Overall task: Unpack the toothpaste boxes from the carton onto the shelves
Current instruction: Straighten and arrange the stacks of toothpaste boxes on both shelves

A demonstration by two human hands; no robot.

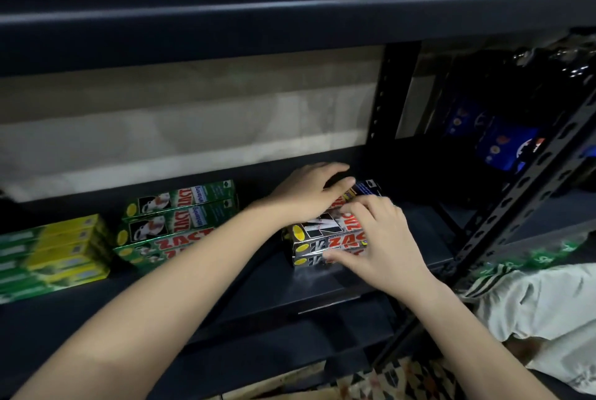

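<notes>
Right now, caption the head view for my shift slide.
Both hands, left and right, settle a stack of silver toothpaste boxes on the dark shelf beside green boxes.

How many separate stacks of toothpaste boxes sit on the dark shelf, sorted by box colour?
Yellow-and-green cardboard box stack, far left: 1
Green cardboard Zact box stack, middle: 1
Silver cardboard Zact box stack, under both hands: 1
Total: 3 stacks
</notes>
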